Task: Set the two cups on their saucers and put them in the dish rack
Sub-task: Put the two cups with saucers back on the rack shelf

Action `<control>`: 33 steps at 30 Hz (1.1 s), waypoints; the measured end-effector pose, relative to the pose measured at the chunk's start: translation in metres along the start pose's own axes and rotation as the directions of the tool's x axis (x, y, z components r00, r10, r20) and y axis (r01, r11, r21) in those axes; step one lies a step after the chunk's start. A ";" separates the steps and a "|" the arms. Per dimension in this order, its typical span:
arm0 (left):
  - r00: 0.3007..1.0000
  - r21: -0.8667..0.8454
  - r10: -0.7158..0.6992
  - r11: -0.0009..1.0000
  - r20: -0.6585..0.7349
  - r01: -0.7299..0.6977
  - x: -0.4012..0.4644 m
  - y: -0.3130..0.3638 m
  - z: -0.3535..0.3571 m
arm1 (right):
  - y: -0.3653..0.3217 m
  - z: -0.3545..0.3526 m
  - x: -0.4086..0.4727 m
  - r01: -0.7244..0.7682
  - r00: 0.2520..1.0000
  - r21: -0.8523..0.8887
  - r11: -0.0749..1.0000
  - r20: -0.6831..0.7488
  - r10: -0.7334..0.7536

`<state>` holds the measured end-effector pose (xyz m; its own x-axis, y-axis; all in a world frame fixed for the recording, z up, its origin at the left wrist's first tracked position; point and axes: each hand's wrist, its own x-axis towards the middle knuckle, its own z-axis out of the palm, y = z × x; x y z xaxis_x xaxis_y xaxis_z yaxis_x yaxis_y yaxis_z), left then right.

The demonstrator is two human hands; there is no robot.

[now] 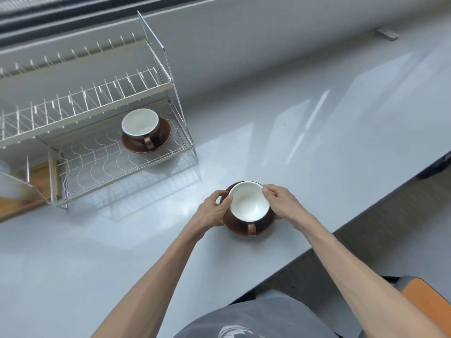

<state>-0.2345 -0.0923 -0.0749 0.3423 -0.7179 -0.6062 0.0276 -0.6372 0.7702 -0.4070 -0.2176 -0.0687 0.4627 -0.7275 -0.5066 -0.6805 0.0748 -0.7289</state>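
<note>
While one brown cup with a white inside (140,123) already sits on its brown saucer (159,140) on the lower wire shelf of the white two-tier dish rack (102,152), the second cup (249,203) stands on its own saucer (240,228) on the pale grey table (317,142), near the front edge and well apart from the rack. Both cups have their handles turned toward the person.

At the near cup, the left hand (213,212) closes around the left side, its thumb lying against the white rim and its fingers (219,195) curled at the saucer's edge. From the opposite side the right hand (280,202) does likewise, a fingertip on the rim and the rest of the hand wrapped down toward the saucer. Whether the saucer is lifted or resting on the table cannot be told.

Left of the rack lies a wooden board (31,191). The rack's upper shelf carries no dishes.
</note>
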 end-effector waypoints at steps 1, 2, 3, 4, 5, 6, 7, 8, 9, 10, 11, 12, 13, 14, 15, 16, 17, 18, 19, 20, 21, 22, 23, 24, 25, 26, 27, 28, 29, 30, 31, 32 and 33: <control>1.000 -0.006 0.004 1.000 -0.018 -0.004 -0.002 0.000 -0.007 | -0.007 0.003 0.002 0.011 1.000 -0.006 1.000 0.015 -0.011; 0.999 -0.011 0.006 1.000 -0.037 -0.006 -0.004 0.000 -0.014 | -0.014 0.007 0.005 0.024 0.999 -0.012 1.000 0.030 -0.024; 0.998 -0.017 0.006 1.000 -0.056 -0.006 -0.006 -0.001 -0.022 | -0.022 0.011 0.008 0.035 0.998 -0.017 0.999 0.046 -0.034; 0.997 -0.025 0.003 1.000 -0.075 -0.005 -0.009 -0.002 -0.030 | -0.030 0.015 0.010 0.045 0.997 -0.022 0.999 0.061 -0.044; 0.995 -0.037 0.000 0.999 -0.095 -0.004 -0.012 -0.003 -0.038 | -0.039 0.021 0.012 0.054 0.995 -0.026 0.998 0.080 -0.052; 0.993 -0.053 -0.004 0.999 -0.117 -0.002 -0.016 -0.004 -0.046 | -0.048 0.026 0.015 0.065 0.993 -0.033 0.997 0.102 -0.062; 0.990 -0.069 -0.008 0.998 -0.137 -0.002 -0.020 -0.006 -0.054 | -0.056 0.032 0.017 0.076 0.990 -0.041 0.996 0.124 -0.071; 0.988 -0.082 -0.012 0.997 -0.154 0.000 -0.023 -0.008 -0.063 | -0.064 0.038 0.020 0.088 0.987 -0.047 0.995 0.142 -0.080; 0.985 -0.095 -0.020 0.995 -0.172 0.004 -0.027 -0.009 -0.072 | -0.073 0.045 0.022 0.099 0.983 -0.053 0.994 0.158 -0.089; 0.981 -0.109 -0.031 0.994 -0.191 0.010 -0.030 -0.011 -0.081 | -0.080 0.053 0.024 0.108 0.980 -0.057 0.993 0.176 -0.096; 0.977 -0.122 -0.042 0.992 -0.211 0.016 -0.033 -0.012 -0.090 | -0.088 0.060 0.026 0.114 0.976 -0.059 0.992 0.193 -0.101; 0.972 -0.129 -0.049 0.991 -0.230 0.020 -0.037 -0.014 -0.098 | -0.096 0.067 0.028 0.120 0.972 -0.061 0.991 0.210 -0.105; 0.967 -0.134 -0.057 0.991 -0.250 0.024 -0.040 -0.015 -0.106 | -0.104 0.075 0.030 0.126 0.968 -0.063 0.990 0.227 -0.109; 0.961 -0.140 -0.066 0.990 -0.268 0.029 -0.044 -0.016 -0.115 | -0.112 0.082 0.031 0.132 0.963 -0.066 0.989 0.245 -0.112; 0.956 -0.149 -0.074 0.988 -0.284 0.032 -0.048 -0.017 -0.122 | -0.119 0.089 0.033 0.140 0.958 -0.068 0.988 0.261 -0.118; 0.951 -0.159 -0.080 0.987 -0.298 0.033 -0.052 -0.018 -0.130 | -0.127 0.096 0.034 0.150 0.953 -0.073 0.986 0.277 -0.124; 0.945 -0.169 -0.085 0.985 -0.314 0.033 -0.056 -0.020 -0.139 | -0.136 0.104 0.035 0.165 0.947 -0.082 0.983 0.293 -0.135; 0.942 -0.174 -0.089 0.984 -0.325 0.033 -0.059 -0.021 -0.146 | -0.143 0.110 0.036 0.176 0.942 -0.089 0.980 0.303 -0.142; 0.937 -0.179 -0.095 0.983 -0.335 0.035 -0.062 -0.021 -0.153 | -0.150 0.115 0.037 0.188 0.938 -0.097 0.977 0.313 -0.149; 0.931 -0.190 -0.102 0.981 -0.350 0.036 -0.065 -0.023 -0.162 | -0.159 0.123 0.038 0.203 0.931 -0.107 0.973 0.328 -0.158; 0.925 -0.201 -0.107 0.979 -0.365 0.034 -0.068 -0.023 -0.171 | -0.167 0.130 0.039 0.218 0.925 -0.112 0.969 0.339 -0.169; 0.917 -0.209 -0.113 0.977 -0.381 0.034 -0.069 -0.024 -0.180 | -0.176 0.137 0.040 0.232 0.920 -0.113 0.966 0.350 -0.180; 0.910 -0.218 -0.119 0.975 -0.398 0.033 -0.071 -0.024 -0.189 | -0.185 0.144 0.041 0.243 0.913 -0.107 0.964 0.360 -0.191; 0.901 -0.226 -0.124 0.974 -0.416 0.030 -0.071 -0.024 -0.198 | -0.194 0.151 0.043 0.254 0.906 -0.098 0.962 0.371 -0.202; 0.890 -0.234 -0.131 0.972 -0.437 0.028 -0.070 -0.023 -0.207 | -0.203 0.158 0.045 0.267 0.899 -0.089 0.960 0.383 -0.214; 0.875 -0.240 -0.141 0.970 -0.463 0.029 -0.069 -0.023 -0.215 | -0.213 0.165 0.047 0.276 0.892 -0.082 0.958 0.393 -0.223; 0.860 -0.244 -0.151 0.969 -0.488 0.032 -0.068 -0.022 -0.224 | -0.221 0.171 0.049 0.284 0.888 -0.080 0.955 0.398 -0.231; 0.846 -0.249 -0.160 0.968 -0.509 0.034 -0.066 -0.021 -0.232 | -0.230 0.178 0.053 0.291 0.887 -0.080 0.953 0.397 -0.238; 0.834 -0.255 -0.168 0.966 -0.525 0.034 -0.065 -0.021 -0.241 | -0.239 0.186 0.057 0.300 0.885 -0.079 0.951 0.394 -0.246; 0.826 -0.261 -0.175 0.965 -0.536 0.035 -0.063 -0.019 -0.250 | -0.247 0.194 0.062 0.306 0.885 -0.080 0.949 0.392 -0.252; 0.818 -0.265 -0.183 0.963 -0.545 0.039 -0.060 -0.018 -0.259 | -0.254 0.200 0.067 0.310 0.884 -0.081 0.947 0.392 -0.255; 0.811 -0.270 -0.194 0.962 -0.552 0.046 -0.058 -0.017 -0.268 | -0.262 0.207 0.072 0.313 0.882 -0.086 0.946 0.396 -0.255; 0.805 -0.276 -0.202 0.960 -0.558 0.049 -0.056 -0.015 -0.276 | -0.269 0.214 0.077 0.319 0.880 -0.089 0.944 0.399 -0.260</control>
<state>0.0055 0.0346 0.0021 0.7941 -0.2929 -0.5325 0.3026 -0.5692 0.7644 -0.0665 -0.1482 -0.0103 0.8102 -0.3875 -0.4398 -0.5452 -0.2224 -0.8083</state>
